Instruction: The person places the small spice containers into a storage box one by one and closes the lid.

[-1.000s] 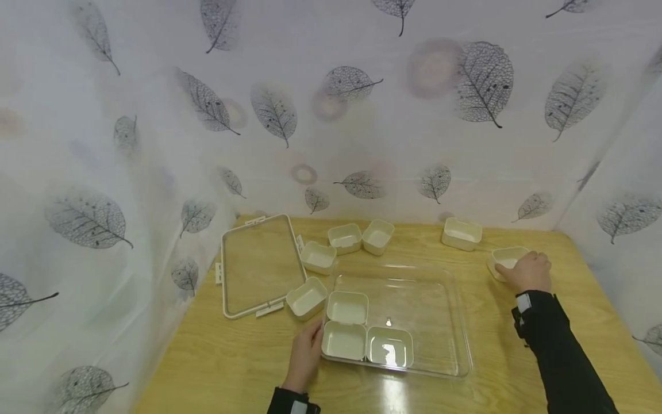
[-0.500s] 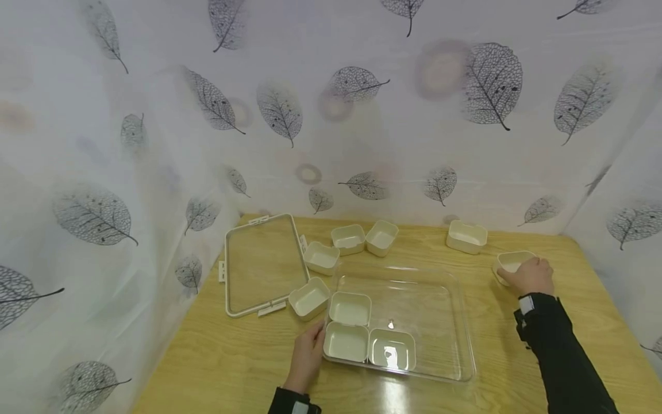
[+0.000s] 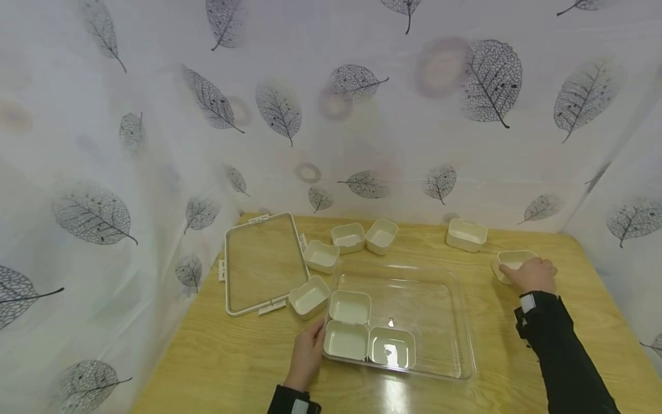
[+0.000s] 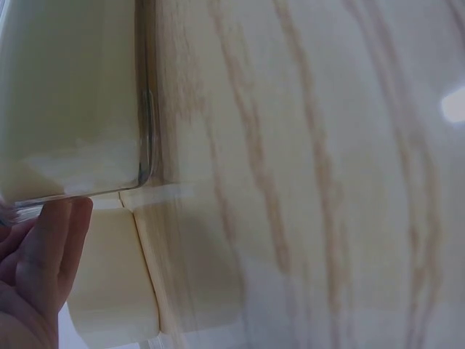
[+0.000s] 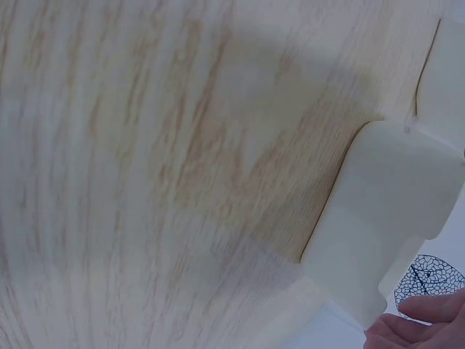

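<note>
My left hand [image 3: 306,353] grips the left side of a clear plastic tray [image 3: 457,322]. In the left wrist view, its fingers [image 4: 54,243] touch the tray's outer wall; the thumb is hidden. Three small cream boxes sit inside: an upper left box [image 3: 350,307], a corner box [image 3: 346,340] and a box beside it [image 3: 392,348]. Far right on the table, my right hand [image 3: 536,276] holds a cream box [image 3: 503,273] by its rim, thumb at the near side. This box [image 5: 385,203] stands on the wood in the right wrist view.
A cream frame with side clips [image 3: 226,287] lies at the left. Around the tray's left and back stand loose cream boxes: a near one [image 3: 309,298], a middle one [image 3: 322,257] and a back pair [image 3: 348,238]. Another box [image 3: 465,237] stands by the leaf-patterned curtain [image 3: 362,144].
The view shifts slightly. My right hand stays at the far right box, its fingers moving a little at the rim. My left hand and the tray keep their places.
</note>
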The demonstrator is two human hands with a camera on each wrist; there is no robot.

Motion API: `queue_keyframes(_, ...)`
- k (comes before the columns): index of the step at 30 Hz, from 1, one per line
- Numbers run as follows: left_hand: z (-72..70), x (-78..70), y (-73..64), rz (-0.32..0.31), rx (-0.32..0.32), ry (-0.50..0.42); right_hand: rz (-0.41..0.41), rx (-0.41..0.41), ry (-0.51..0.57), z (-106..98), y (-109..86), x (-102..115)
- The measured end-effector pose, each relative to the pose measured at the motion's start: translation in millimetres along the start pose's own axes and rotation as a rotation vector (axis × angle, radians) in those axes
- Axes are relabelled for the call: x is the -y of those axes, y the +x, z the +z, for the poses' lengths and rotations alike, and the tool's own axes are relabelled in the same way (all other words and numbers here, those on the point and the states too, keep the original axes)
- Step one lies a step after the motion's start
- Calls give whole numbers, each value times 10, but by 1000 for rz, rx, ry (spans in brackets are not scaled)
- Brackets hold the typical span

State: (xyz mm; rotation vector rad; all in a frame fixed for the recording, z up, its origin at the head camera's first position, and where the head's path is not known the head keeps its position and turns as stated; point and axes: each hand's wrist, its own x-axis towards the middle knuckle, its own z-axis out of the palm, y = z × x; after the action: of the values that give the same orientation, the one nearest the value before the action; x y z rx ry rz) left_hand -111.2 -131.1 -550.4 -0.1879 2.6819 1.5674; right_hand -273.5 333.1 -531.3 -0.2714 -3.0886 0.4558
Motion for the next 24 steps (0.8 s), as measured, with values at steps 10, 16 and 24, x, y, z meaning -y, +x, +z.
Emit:
queue_keyframes(10, 6, -2, -11, -2, -14, 15, 10, 13, -12, -16, 23, -48)
queue_keyframes(16, 11, 0, -5, -20, -5, 11, 6, 65, -41, -82, -14, -63)
queue_keyframes(24, 23, 7, 8, -46, -10, -2, -9, 119, -80, -143, -89, -31)
